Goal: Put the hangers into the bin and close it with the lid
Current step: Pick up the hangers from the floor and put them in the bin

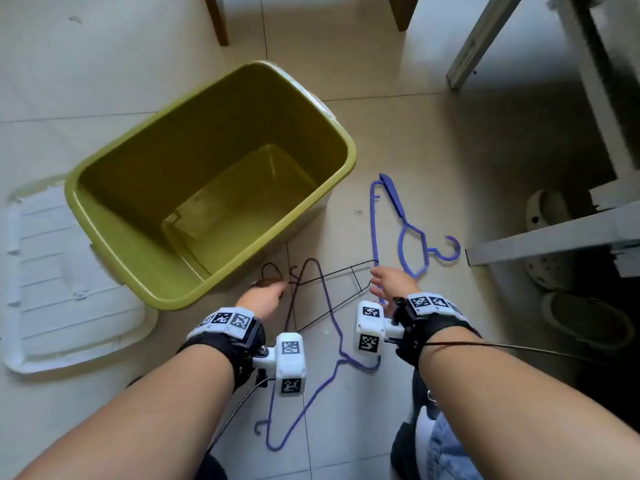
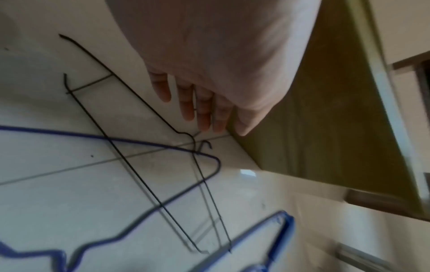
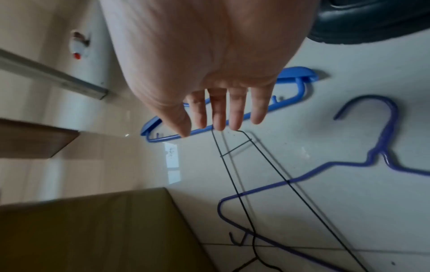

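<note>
An olive-green bin (image 1: pixel 166 174) stands open and empty on the tile floor, with its white lid (image 1: pixel 69 271) lying flat to its left. In front of the bin a thin black wire hanger (image 1: pixel 332 273) (image 2: pixel 139 176) (image 3: pixel 267 157) lies crossed over a purple wire hanger (image 1: pixel 335 327) (image 2: pixel 139 142) (image 3: pixel 337 163). A blue plastic hanger (image 1: pixel 394 195) (image 2: pixel 281 237) (image 3: pixel 293 70) lies farther right. My left hand (image 1: pixel 266 296) (image 2: pixel 204 110) hovers with straight fingers over the black hanger's hook end beside the bin wall. My right hand (image 1: pixel 388 282) (image 3: pixel 221 110) is open, fingertips just above that hanger's far end.
Pale clog shoes (image 1: pixel 547 209) and grey metal frame bars (image 1: pixel 540 237) crowd the floor at the right. Brown wooden legs (image 1: pixel 218 19) stand behind the bin. A dark shoe (image 3: pixel 372 22) is near my right wrist.
</note>
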Demonstrator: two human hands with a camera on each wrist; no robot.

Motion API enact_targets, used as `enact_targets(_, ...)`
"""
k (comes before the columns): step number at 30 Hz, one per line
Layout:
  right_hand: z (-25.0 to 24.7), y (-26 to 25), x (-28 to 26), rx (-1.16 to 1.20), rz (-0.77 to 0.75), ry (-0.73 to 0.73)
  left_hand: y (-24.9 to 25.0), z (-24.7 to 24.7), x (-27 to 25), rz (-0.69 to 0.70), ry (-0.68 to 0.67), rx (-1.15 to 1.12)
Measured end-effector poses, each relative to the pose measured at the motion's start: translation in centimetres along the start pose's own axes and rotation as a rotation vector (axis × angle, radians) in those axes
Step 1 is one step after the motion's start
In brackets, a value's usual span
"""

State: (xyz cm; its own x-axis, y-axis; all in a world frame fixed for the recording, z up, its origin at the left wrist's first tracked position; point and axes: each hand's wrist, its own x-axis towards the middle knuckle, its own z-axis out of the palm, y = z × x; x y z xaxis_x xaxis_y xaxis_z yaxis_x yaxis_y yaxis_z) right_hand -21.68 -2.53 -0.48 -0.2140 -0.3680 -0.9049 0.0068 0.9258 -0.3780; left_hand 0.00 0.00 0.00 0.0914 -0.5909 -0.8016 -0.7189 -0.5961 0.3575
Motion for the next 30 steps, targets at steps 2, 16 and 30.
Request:
enact_targets(2, 0.3, 0.8, 1.5, 0.077, 0.074, 0.031, -0.4, 0.1, 0.9, -0.048, 0.005, -0.029)
enact_targets(16, 1.4, 2.0, 4.4, 0.112, 0.230, 0.053, -2.1, 1.7, 6.4, -0.010, -0.134, 0.058)
enact_targets(30, 1.0, 2.4, 1.1, 0.348, -0.028, 0.055, -1.6, 3.6, 4.0, -0.028, -0.090, -0.351)
